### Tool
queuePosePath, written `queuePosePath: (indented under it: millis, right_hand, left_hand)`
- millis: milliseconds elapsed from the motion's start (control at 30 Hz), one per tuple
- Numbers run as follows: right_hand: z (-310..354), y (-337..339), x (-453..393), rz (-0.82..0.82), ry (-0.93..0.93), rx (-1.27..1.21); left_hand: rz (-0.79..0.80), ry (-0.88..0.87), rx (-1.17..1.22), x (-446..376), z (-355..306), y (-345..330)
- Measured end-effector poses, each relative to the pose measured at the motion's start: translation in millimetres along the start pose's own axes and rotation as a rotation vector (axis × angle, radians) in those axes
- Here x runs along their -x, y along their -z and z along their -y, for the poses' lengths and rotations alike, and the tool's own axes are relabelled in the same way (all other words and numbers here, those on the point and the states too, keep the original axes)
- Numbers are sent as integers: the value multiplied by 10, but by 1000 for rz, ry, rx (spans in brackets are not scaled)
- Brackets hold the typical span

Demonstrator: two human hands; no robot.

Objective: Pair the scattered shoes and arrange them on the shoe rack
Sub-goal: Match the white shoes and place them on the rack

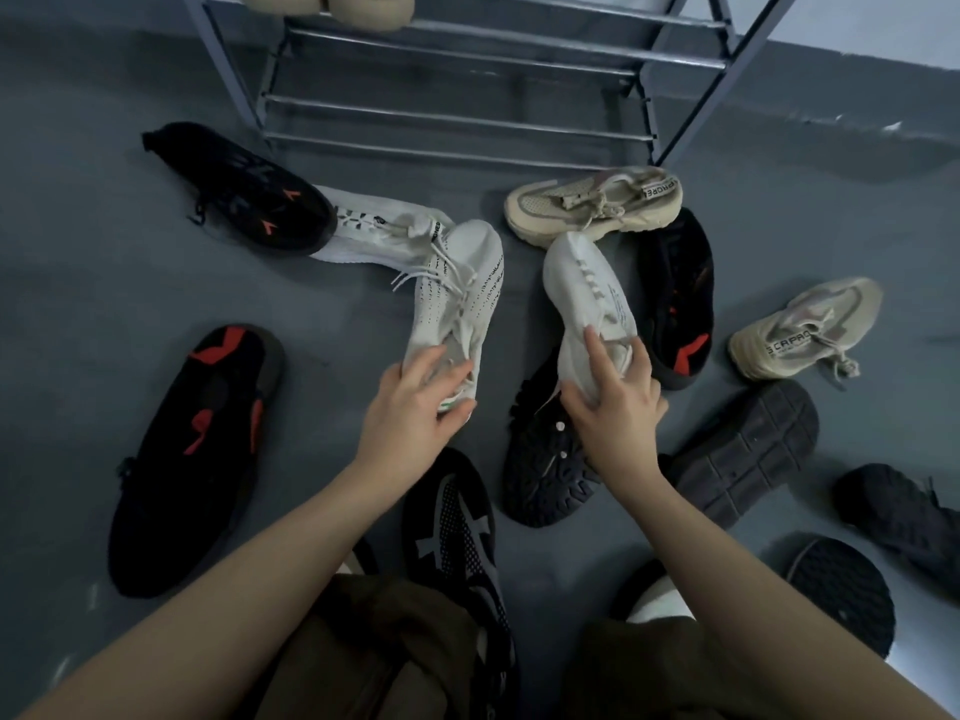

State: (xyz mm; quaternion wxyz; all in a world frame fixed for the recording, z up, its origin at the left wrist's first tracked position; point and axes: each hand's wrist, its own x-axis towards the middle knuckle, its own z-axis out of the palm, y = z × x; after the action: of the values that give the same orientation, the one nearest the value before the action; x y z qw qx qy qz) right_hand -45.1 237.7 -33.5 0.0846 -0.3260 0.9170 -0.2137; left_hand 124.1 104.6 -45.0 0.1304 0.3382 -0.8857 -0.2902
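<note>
My left hand (415, 407) grips the heel end of a white knit sneaker (462, 283) with black dotted print, its toe pointing away from me. My right hand (618, 392) holds the heel of a second white sneaker (584, 283), also toe-away. A third white shoe (374, 226) lies on its side behind the left one. The grey metal shoe rack (457, 116) stands just beyond, with beige shoes (363, 7) on an upper shelf.
On the grey floor lie scattered black shoes with orange marks (244, 189) (192, 459) (675, 298), two beige sneakers (597, 205) (805, 330), and dark shoes sole-up (550, 459) (743, 449) (841, 595). A black-and-white shoe (457, 537) lies by my knees.
</note>
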Motion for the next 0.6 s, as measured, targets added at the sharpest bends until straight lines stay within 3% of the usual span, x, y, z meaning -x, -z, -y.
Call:
queuePosePath:
  millis: [167,300,600]
  right_hand:
    - [121,14,112,-79,147,-5]
    - [193,38,-32,-147,152,2]
    - [166,-104,-567,-205,167,15]
  left_hand:
    - [79,-58,-54,78,-64,-53]
    - [94,-52,-94,-33,-180,-19]
    - [-8,222,-158,-1304,-28,-21]
